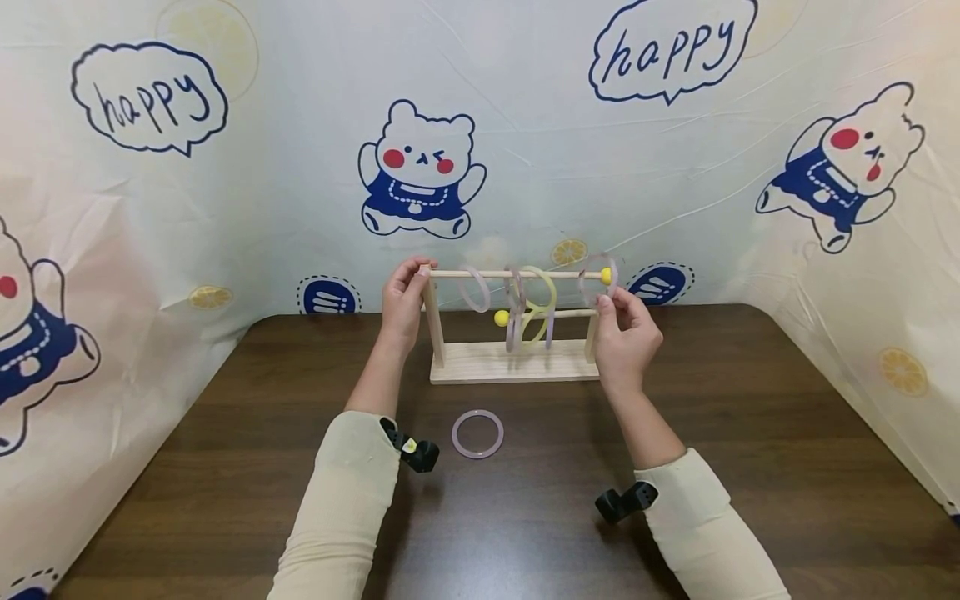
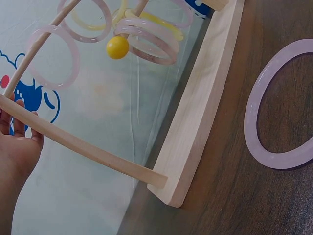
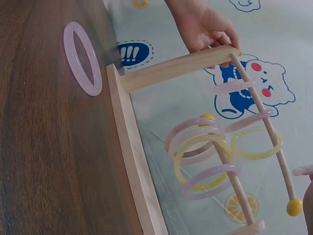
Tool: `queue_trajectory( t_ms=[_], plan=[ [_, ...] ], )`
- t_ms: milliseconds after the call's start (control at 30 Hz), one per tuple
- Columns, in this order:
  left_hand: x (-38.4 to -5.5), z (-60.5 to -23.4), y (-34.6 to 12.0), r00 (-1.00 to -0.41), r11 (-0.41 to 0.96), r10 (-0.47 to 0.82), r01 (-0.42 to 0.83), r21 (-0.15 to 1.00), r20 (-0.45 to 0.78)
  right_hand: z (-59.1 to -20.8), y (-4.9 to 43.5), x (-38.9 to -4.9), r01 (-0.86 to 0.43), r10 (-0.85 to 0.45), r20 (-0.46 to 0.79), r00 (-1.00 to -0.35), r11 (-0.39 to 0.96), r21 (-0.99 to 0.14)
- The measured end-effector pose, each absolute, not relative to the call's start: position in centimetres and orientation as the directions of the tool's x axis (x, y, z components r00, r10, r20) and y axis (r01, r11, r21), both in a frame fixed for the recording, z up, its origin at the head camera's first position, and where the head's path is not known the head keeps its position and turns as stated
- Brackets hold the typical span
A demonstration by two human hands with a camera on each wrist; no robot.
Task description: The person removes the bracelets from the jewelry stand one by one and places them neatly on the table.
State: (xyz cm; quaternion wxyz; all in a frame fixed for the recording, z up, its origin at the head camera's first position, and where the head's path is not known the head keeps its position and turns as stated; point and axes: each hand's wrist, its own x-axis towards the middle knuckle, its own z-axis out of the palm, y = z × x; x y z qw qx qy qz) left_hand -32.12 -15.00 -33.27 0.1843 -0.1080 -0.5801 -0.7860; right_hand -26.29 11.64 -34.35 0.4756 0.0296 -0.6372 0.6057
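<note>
A pale wooden ring stand (image 1: 517, 367) has two horizontal rods, each tipped with a yellow ball. My left hand (image 1: 402, 304) grips the top of the stand's left post, where the upper rod (image 1: 442, 273) joins it. With thumb and fingers my right hand (image 1: 628, 337) pinches a translucent purple ring (image 1: 616, 271) beside the yellow ball (image 1: 606, 276) on the upper rod's right end. From that rod hang a pale pink ring (image 3: 234, 87), a purple ring (image 3: 249, 120) and a yellow ring (image 3: 257, 155). Several purple, pinkish and yellow rings hang on the lower rod (image 3: 234, 183).
Another purple ring (image 1: 477, 434) lies flat on the dark wooden table (image 1: 525, 500), in front of the stand. Behind the table hangs a pale cloth (image 1: 540, 167) printed with bears. A small black camera sits on each wrist.
</note>
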Motion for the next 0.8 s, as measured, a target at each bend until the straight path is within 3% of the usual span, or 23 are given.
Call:
queue_trajectory(
  t_ms=[433,800],
  plan=[
    [-32.1,-33.3,-15.0,-0.906,-0.265,-0.165,0.421,0.868,0.389,-34.5,11.8,-26.4,-0.643,0.512,0.675,-0.532,0.275,-0.715],
    [-32.0,-33.2,-14.9,-0.908,-0.276,-0.169,0.417,0.866,0.384,-32.3,10.4,-23.9,-0.653,0.498,0.692,-0.523,0.288,-0.701]
  ],
)
